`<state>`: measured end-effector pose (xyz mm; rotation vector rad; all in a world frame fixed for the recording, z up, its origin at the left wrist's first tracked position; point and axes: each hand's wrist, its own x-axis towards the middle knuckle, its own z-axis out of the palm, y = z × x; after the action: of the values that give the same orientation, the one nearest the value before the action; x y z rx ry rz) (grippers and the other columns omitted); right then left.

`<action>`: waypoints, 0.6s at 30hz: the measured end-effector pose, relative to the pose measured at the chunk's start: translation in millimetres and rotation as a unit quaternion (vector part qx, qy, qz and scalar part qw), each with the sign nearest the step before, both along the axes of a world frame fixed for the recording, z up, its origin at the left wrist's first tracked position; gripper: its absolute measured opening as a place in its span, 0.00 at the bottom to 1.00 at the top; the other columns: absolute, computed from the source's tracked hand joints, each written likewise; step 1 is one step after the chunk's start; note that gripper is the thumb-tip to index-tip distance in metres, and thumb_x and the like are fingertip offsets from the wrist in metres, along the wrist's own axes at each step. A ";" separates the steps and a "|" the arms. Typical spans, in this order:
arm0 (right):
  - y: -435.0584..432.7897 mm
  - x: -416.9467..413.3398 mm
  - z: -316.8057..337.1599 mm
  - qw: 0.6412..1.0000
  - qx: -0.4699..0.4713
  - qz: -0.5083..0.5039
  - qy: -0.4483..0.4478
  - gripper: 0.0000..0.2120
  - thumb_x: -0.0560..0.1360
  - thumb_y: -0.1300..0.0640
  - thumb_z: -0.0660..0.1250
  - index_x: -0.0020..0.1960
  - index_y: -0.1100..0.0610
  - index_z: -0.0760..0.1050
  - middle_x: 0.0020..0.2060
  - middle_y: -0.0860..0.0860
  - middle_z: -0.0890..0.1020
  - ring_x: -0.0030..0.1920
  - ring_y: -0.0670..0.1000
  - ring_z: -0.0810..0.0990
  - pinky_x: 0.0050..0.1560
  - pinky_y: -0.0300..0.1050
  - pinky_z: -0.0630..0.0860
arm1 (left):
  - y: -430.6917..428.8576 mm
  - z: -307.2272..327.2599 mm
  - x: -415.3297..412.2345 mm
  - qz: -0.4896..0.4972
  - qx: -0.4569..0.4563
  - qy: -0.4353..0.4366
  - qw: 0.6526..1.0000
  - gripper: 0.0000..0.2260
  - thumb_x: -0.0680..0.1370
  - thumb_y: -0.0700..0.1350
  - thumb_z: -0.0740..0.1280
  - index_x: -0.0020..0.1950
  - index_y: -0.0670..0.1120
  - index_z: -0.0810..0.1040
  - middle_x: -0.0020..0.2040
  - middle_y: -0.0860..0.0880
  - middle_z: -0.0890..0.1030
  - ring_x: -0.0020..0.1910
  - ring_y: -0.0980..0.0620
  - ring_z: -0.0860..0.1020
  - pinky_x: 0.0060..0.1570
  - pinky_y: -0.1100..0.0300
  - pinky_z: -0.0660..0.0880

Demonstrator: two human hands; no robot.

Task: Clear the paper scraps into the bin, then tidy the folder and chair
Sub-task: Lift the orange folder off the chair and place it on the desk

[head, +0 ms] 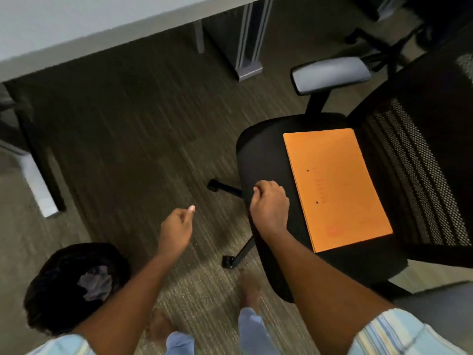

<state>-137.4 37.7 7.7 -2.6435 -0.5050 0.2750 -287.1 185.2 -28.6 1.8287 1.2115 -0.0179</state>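
The paper scraps (96, 283) lie crumpled inside the black-lined bin (51, 290) at the lower left, and no loose scraps show on the carpet or seat, so the clearing step looks finished and the tidying of folder and chair is in hand. The orange folder (337, 185) lies flat on the black seat of the office chair (263, 155), its long edge running toward the mesh backrest, with nothing on top of it. The right hand (268, 203) hovers over the seat's front part just beside the folder's near edge, its fingers curled together and holding nothing that can be seen. The left hand (176, 226) hangs over the carpet between bin and chair, loosely closed with the thumb up, also empty. The next move probably calls for the right hand to open, slide under or pinch the folder's edge and lift it clear, most likely to the worktop (76, 24) at the top left, before the chair is pushed in beneath it.
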 end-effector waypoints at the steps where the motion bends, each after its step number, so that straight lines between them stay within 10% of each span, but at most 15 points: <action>1: -10.7 7.8 0.5 1.000 -0.004 -0.009 -0.003 0.10 0.79 0.55 0.59 0.55 0.55 0.77 0.51 0.53 0.79 0.52 0.56 0.75 0.49 0.54 0.72 | -7.0 1.1 11.8 -0.007 -0.002 -0.004 1.000 0.16 0.79 0.55 0.59 0.40 0.44 0.74 0.31 0.50 0.74 0.39 0.46 0.75 0.41 0.57 0.65; 18: -153.0 117.9 -22.1 0.975 -0.048 -0.212 0.033 0.17 0.79 0.53 0.62 0.65 0.57 0.70 0.60 0.55 0.75 0.60 0.57 0.72 0.57 0.57 0.70 | -144.0 3.9 176.7 -0.049 -0.147 -0.009 0.988 0.12 0.77 0.52 0.66 0.50 0.42 0.75 0.46 0.42 0.81 0.47 0.42 0.80 0.51 0.44 0.78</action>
<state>-19.5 -115.3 -14.5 -2.7408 0.1028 0.2550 -110.3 41.2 -24.7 1.6233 1.0444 -0.2231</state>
